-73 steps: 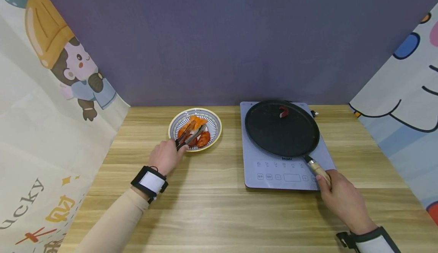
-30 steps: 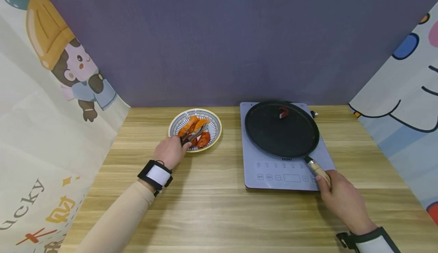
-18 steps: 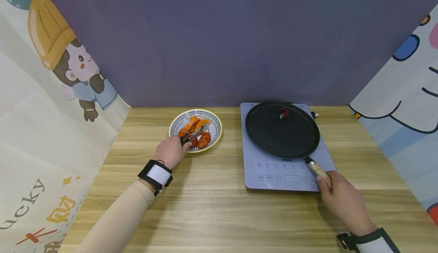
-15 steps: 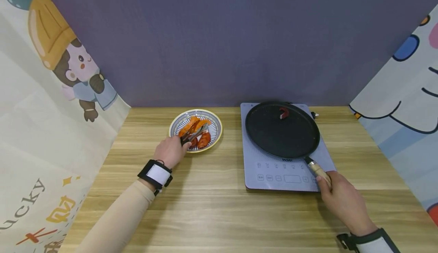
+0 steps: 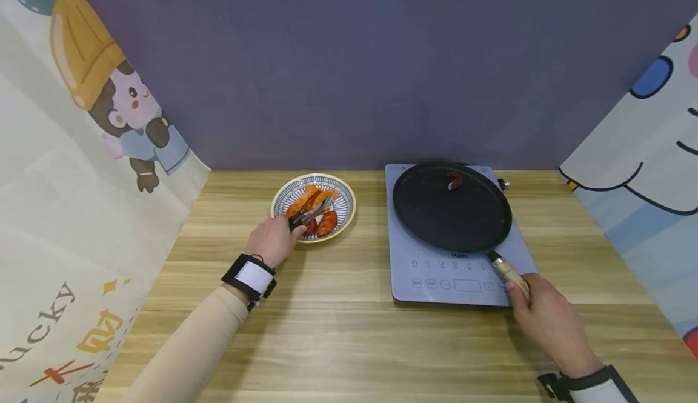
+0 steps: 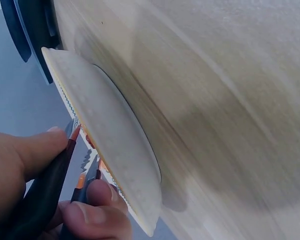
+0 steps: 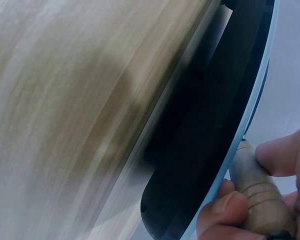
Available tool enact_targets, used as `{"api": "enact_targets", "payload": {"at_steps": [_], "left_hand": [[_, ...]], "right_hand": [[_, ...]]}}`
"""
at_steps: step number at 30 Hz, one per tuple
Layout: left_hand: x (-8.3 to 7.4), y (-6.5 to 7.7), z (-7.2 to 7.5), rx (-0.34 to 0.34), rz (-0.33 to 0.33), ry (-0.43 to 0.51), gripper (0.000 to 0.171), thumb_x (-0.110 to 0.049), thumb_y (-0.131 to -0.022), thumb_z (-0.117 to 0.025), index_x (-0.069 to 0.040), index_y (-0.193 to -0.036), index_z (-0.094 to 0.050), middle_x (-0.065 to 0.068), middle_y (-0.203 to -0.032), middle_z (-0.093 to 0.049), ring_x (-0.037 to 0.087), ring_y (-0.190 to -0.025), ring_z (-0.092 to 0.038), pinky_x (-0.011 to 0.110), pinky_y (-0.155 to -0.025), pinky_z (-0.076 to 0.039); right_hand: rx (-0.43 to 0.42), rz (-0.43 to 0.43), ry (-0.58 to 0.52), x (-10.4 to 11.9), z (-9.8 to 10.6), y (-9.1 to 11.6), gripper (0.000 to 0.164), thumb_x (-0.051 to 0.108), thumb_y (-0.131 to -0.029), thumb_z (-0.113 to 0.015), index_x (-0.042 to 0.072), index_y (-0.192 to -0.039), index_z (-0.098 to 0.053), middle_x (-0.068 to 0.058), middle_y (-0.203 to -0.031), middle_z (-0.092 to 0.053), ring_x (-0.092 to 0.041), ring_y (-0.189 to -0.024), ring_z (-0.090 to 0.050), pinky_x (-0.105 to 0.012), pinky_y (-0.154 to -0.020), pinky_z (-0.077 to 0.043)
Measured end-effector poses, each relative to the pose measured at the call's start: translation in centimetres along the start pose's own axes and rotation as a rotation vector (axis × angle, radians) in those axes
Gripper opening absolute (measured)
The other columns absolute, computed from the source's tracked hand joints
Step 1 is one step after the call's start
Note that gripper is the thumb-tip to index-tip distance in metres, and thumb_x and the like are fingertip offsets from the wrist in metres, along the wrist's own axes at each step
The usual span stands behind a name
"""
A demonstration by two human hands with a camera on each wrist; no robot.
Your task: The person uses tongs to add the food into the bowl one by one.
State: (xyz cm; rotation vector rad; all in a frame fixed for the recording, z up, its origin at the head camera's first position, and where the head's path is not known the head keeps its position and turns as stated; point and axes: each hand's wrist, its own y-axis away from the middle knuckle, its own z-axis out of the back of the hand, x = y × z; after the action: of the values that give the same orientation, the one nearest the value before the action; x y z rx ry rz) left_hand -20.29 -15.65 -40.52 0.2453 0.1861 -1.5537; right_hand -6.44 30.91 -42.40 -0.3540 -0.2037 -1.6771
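In the head view my left hand [image 5: 271,240] grips dark-handled tongs [image 5: 311,214], whose metal tips lie among the food in a blue-patterned, yellow-rimmed plate [image 5: 349,214]. Two orange pieces [image 5: 301,200] and reddish-brown pieces [image 5: 327,223] are in that plate; the hand hides its near left edge. The left wrist view has thumb and fingers on either side of the tongs [image 6: 52,190], beside the plate's pale outer wall [image 6: 107,115]. My right hand [image 5: 553,324] holds the wooden handle [image 5: 510,273] of a flat black pan [image 5: 452,221]. A curved dark red piece [image 5: 455,180] lies near the pan's far rim.
Under the pan is a pale lilac induction cooker [image 5: 425,294] with touch buttons along its front. Both plate and cooker stand on a wooden table [image 5: 349,342]. A purple-grey panel [image 5: 349,69] closes off the back; printed cartoon sheets [image 5: 49,209] flank both sides.
My left hand and the tongs have shifted slightly right, the tongs' arms have drawn closer together, and the right orange piece has moved rightward. My right hand stays on the pan handle.
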Motion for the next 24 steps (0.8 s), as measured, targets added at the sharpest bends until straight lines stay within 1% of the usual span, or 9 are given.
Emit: {"api": "enact_targets", "payload": {"at_steps": [5, 17, 24], "left_hand": [[0.2, -0.03, -0.22, -0.001, -0.004, 0.004, 0.045, -0.047, -0.092, -0.058, -0.003, -0.082, -0.06, 0.012, -0.066, -0.055, 0.026, -0.053, -0.054, 0.037, -0.043, -0.038], [0.51, -0.08, -0.4, -0.028, -0.023, -0.001, 0.045, -0.047, -0.092, -0.059, -0.002, -0.084, -0.061, 0.012, -0.067, -0.055, 0.026, -0.054, -0.054, 0.038, -0.044, -0.038], [0.72, -0.09, -0.41, -0.046, -0.031, -0.006, 0.045, -0.045, -0.092, -0.059, 0.0, -0.089, -0.061, 0.013, -0.069, -0.056, 0.027, -0.056, -0.055, 0.039, -0.044, -0.04]], "right_hand": [[0.009, -0.008, -0.001, -0.04, 0.01, -0.01, 0.034, 0.028, -0.097, -0.054, -0.005, -0.102, -0.054, -0.009, -0.075, -0.047, -0.022, -0.061, -0.045, -0.033, -0.047, -0.03], [0.011, -0.013, 0.006, -0.01, -0.02, 0.01, 0.031, 0.028, -0.097, -0.054, -0.003, -0.1, -0.053, -0.008, -0.074, -0.046, -0.021, -0.059, -0.045, -0.032, -0.046, -0.029], [0.018, -0.009, 0.001, -0.03, 0.05, -0.02, 0.032, 0.029, -0.098, -0.053, -0.004, -0.099, -0.053, -0.008, -0.073, -0.046, -0.021, -0.059, -0.044, -0.033, -0.046, -0.029]]}}
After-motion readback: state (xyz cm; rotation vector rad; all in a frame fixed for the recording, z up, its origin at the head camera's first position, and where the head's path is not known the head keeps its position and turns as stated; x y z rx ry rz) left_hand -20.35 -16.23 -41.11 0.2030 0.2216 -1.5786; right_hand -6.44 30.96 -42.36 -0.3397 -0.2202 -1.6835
